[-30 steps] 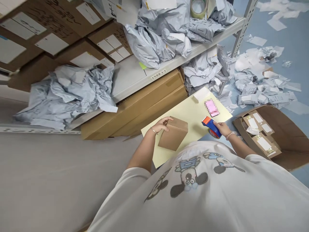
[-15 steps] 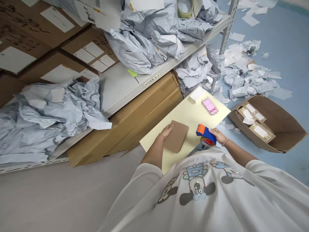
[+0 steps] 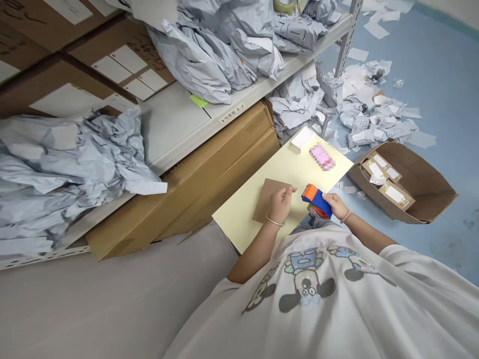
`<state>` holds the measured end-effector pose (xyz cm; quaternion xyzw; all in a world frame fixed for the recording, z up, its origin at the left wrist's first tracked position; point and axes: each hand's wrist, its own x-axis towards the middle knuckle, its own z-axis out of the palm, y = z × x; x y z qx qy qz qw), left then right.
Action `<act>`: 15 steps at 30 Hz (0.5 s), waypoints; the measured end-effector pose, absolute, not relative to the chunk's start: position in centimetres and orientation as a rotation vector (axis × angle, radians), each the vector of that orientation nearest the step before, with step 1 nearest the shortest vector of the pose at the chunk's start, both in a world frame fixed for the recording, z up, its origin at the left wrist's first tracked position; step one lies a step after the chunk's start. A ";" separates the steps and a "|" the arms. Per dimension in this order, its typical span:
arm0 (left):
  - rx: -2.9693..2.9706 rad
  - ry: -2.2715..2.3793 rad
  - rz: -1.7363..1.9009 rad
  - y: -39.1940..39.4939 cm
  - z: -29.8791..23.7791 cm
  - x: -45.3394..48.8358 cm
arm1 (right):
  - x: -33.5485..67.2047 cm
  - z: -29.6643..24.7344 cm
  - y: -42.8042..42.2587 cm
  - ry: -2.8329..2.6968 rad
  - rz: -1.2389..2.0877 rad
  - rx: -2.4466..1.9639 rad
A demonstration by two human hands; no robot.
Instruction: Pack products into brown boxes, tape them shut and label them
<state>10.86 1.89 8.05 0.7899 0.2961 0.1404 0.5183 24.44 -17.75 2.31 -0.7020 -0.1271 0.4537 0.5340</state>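
A small brown cardboard box (image 3: 266, 197) lies flat on a pale yellow table (image 3: 243, 219) in front of me. My left hand (image 3: 281, 200) rests on the box's right side, fingers curled and pinched near its edge. My right hand (image 3: 334, 204) is closed round a blue and orange tape dispenser (image 3: 316, 199) just right of the box, at the table's near edge. A pink object (image 3: 322, 157) and a white pad (image 3: 302, 139) lie at the table's far end.
A metal shelf (image 3: 175, 124) on the left holds heaps of grey mailer bags (image 3: 209, 55) and labelled cartons (image 3: 123, 55); long cartons (image 3: 194, 184) lie beneath. An open carton (image 3: 419, 194) with small labelled boxes sits on the blue floor at right, among scattered bags and paper.
The box went from tilted up on edge to lying flat. My left hand moved from its far side to its right side, and the dispenser came closer to the box.
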 end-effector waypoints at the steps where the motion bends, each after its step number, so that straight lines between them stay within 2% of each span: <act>1: 1.885 0.692 0.328 1.2 8.3 10.7 | 24.4 2.4 -17.8 -0.320 1.071 -1.680; 15: 1.743 0.680 0.225 0.4 6.2 9.2 | 21.8 3.0 -17.8 -0.376 0.964 -1.782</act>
